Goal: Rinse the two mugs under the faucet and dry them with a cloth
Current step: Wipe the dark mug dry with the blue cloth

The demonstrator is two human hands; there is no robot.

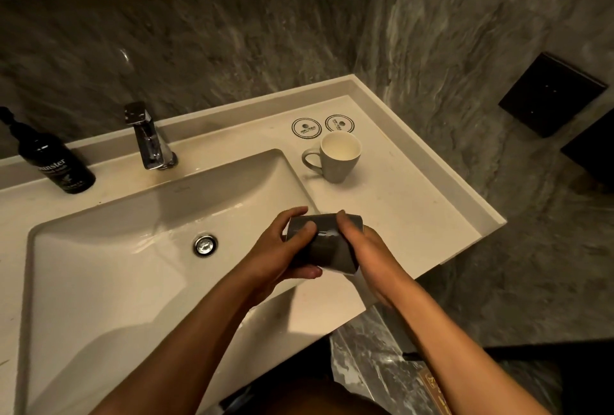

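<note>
Here, both my hands are on 1 dark grey mug (324, 243), held on its side over the right front corner of the basin (99, 265), just where the bowl meets the countertop (415, 208).

Left hand (277, 255): fingers curled round the mug's narrower base end, thumb underneath, fingertips on the upper wall. Grasping the mug.

Right hand (365, 252): wrapped over the wider rim end, thumb lying on top of the wall, fingers hidden behind and below. Also grasping the mug. A sliver of something pale shows under this hand at the mug's rim; I cannot tell what it is.

The mug's handle does not show; the mouth points right and toward me, mostly covered by my right palm.

Mug 2, the light grey mug (335, 157), stands upright on the countertop to the right of the basin, handle pointing left, pale inside. It sits well apart from my hands, just in front of 2 round printed coasters (306, 128) near the back ledge.

Faucet (148, 139): chrome, at the back of the basin, left of centre. No stream visible from it. Wet sheen along the basin's right slope. Drain (206, 244) sits in the bowl, left of my left hand.

A black bottle (53, 162) with white lettering stands on the ledge left of the faucet.
</note>
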